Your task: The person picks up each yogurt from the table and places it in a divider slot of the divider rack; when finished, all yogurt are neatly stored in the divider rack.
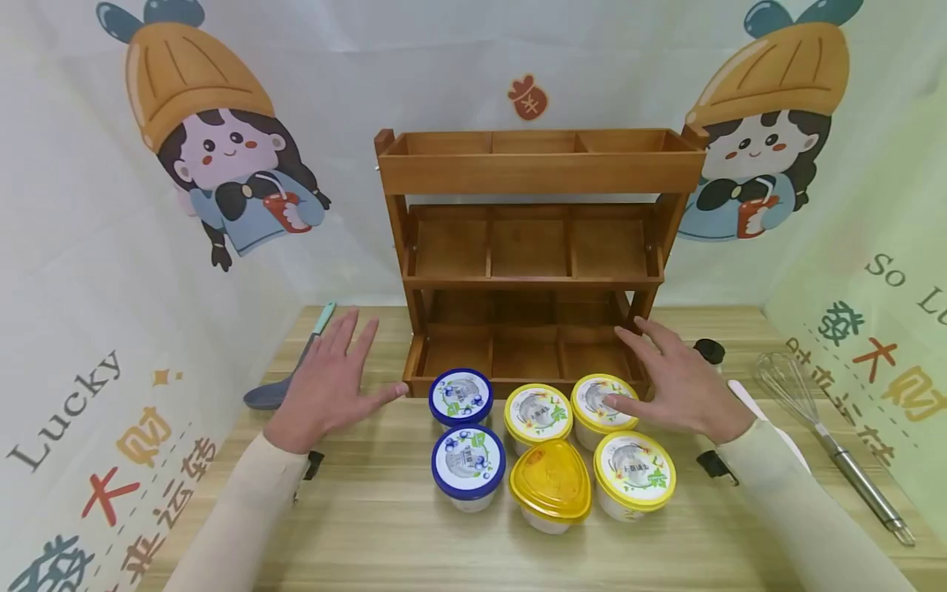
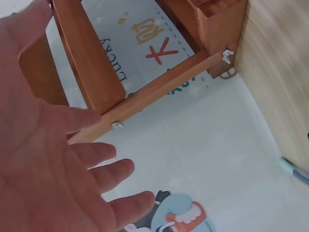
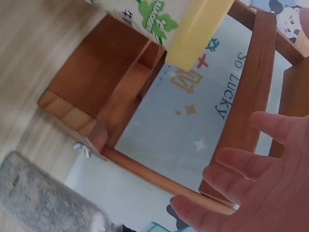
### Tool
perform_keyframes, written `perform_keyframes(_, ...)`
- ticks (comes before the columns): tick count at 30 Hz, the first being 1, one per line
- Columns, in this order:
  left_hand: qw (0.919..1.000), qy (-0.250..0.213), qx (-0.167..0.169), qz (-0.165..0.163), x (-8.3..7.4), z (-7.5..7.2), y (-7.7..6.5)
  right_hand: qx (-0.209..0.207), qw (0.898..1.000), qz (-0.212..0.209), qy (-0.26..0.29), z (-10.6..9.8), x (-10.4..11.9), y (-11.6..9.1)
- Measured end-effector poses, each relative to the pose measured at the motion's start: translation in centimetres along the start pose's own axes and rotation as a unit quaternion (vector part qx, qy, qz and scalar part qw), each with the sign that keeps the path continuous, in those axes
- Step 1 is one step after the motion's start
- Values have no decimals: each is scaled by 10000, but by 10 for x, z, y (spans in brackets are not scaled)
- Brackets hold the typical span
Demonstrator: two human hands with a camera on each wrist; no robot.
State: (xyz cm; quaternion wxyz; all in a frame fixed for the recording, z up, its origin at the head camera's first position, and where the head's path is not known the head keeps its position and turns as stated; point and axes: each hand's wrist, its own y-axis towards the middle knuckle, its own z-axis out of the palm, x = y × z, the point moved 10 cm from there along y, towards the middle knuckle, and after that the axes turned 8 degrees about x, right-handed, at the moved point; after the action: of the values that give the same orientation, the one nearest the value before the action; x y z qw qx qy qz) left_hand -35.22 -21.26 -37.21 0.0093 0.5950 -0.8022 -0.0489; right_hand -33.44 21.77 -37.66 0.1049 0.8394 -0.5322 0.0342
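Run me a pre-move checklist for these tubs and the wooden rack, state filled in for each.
1. Hands free: ok. The left hand and right hand are spread, gripping nothing.
2. Lids on: ok. The two blue-lidded tubs and four yellow-lidded tubs are all covered.
3. Tubs upright: ok, all six.
4. Rack standing upright: ok, behind the tubs.
5. Right thumb off the tubs: cannot tell. It overlaps a yellow lid in the head view.
6. Whisk away from the tubs: ok, far right.
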Motion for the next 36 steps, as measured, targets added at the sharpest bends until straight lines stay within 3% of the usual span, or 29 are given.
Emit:
perform_keyframes(7,9972,-596,-402,191,5,-4,17,80,9992,56,381,5,-5,1)
perform_keyframes(13,9883,-1140,-828,589,7,-12,28,36,9969,-33,791,9,-7,-1)
perform_keyframes(18,9801,-1550,-1036,683,8,-15,39,75,9937,-76,1119,13,-8,-2)
perform_keyframes(29,9501,-2697,-1405,687,23,-18,70,281,9839,-144,1760,28,-8,-4)
perform_keyframes(36,9235,-3156,-1951,973,27,-35,89,249,9756,-303,2158,36,-13,-2)
